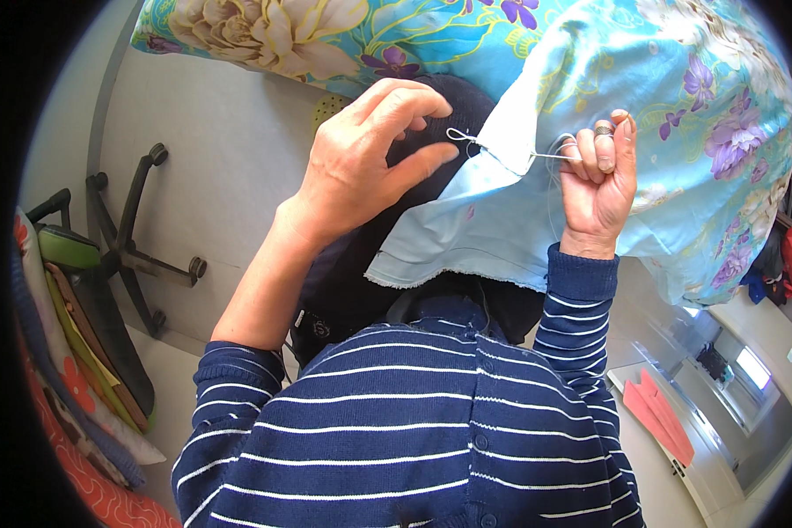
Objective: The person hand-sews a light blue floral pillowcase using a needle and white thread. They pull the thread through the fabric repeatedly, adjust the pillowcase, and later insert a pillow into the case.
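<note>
One needle (550, 156), lengthwise L-R, horiz.

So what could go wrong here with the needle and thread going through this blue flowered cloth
1. The needle sits pinched in the right hand close to the fingers; a slip could prick one, though a thimble ring covers one finger.
2. The thread forms a small loop near the left hand; pulled fast, it might knot.
3. The floral cloth hangs bunched over the lap, so a stitch could catch an extra layer.
</note>
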A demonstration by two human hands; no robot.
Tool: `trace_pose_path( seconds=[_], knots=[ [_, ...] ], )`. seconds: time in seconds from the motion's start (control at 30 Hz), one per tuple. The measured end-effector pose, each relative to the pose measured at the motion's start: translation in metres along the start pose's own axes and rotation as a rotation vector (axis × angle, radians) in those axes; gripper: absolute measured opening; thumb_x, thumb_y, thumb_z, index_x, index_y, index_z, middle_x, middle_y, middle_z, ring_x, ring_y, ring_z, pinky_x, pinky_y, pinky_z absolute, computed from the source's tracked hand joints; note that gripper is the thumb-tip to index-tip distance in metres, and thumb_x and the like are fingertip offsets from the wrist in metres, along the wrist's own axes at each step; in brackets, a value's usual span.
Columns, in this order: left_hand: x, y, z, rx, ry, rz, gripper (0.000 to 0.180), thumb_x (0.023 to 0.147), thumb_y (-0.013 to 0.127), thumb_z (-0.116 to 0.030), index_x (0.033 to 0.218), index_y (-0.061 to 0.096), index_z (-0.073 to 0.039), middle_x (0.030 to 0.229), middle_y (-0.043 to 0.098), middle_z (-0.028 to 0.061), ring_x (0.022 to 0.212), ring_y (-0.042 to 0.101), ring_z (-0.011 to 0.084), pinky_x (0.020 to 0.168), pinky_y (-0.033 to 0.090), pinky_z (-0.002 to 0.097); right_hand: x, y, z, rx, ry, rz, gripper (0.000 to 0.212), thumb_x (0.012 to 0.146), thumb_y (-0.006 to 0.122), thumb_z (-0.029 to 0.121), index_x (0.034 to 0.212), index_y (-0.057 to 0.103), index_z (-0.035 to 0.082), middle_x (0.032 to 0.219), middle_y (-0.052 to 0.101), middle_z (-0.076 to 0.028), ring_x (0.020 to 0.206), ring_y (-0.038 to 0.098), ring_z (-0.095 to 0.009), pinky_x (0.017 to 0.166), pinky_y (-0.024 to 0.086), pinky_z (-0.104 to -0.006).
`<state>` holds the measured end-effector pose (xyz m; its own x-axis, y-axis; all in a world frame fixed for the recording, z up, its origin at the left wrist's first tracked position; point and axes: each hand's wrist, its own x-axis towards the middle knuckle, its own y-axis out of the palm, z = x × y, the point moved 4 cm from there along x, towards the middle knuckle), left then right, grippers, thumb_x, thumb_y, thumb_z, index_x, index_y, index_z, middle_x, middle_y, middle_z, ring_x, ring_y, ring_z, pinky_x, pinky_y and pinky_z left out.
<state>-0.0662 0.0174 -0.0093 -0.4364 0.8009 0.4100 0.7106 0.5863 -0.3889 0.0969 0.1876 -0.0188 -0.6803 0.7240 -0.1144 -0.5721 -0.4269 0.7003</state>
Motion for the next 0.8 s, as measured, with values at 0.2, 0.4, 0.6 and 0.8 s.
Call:
trace_pose_path(
  seconds=[0.2, 0.4, 0.6, 0.8],
  knots=[
    [0.005, 0.016, -0.013, 0.116, 0.264, -0.070, 0.020, 0.068, 0.070, 0.000, 0.086, 0.067, -0.006, 0.085, 0.062, 0.0047, 0.073, 0.060, 0.0189, 0.062, 0.050, 0.0274, 0.000, -0.003, -0.001, -0.003, 0.004, -0.003, 0.013, 0.096, 0.048, 0.018, 0.100, 0.055, 0.008, 0.056, 0.034, 0.005, 0.046, 0.024, -0.005, 0.050, 0.026, -0.0221],
    [0.007, 0.033, -0.006, 0.249, 0.429, 0.009, 0.023, 0.064, 0.068, -0.006, 0.087, 0.067, -0.009, 0.081, 0.060, 0.0016, 0.073, 0.059, 0.0183, 0.063, 0.050, 0.0283, -0.001, -0.009, -0.002, -0.027, 0.013, -0.039, 0.013, 0.095, 0.049, 0.017, 0.101, 0.055, 0.007, 0.057, 0.035, 0.004, 0.047, 0.026, -0.006, 0.050, 0.026, -0.0222],
    [0.006, 0.031, -0.011, 0.386, 0.559, 0.092, 0.032, 0.061, 0.065, -0.009, 0.093, 0.067, -0.011, 0.086, 0.058, -0.0006, 0.078, 0.057, 0.0162, 0.062, 0.048, 0.0276, 0.001, -0.008, -0.004, -0.057, 0.000, -0.068, 0.013, 0.095, 0.050, 0.017, 0.101, 0.056, 0.008, 0.057, 0.036, 0.004, 0.048, 0.026, -0.006, 0.050, 0.026, -0.0218],
    [0.006, 0.032, -0.011, 0.470, 0.604, 0.184, 0.032, 0.062, 0.064, -0.011, 0.094, 0.066, -0.009, 0.092, 0.056, 0.0001, 0.079, 0.055, 0.0160, 0.061, 0.047, 0.0265, 0.005, -0.008, 0.012, -0.054, -0.020, 0.004, 0.015, 0.094, 0.051, 0.018, 0.101, 0.056, 0.006, 0.057, 0.035, 0.005, 0.047, 0.025, -0.006, 0.049, 0.025, -0.0227]
  ],
)
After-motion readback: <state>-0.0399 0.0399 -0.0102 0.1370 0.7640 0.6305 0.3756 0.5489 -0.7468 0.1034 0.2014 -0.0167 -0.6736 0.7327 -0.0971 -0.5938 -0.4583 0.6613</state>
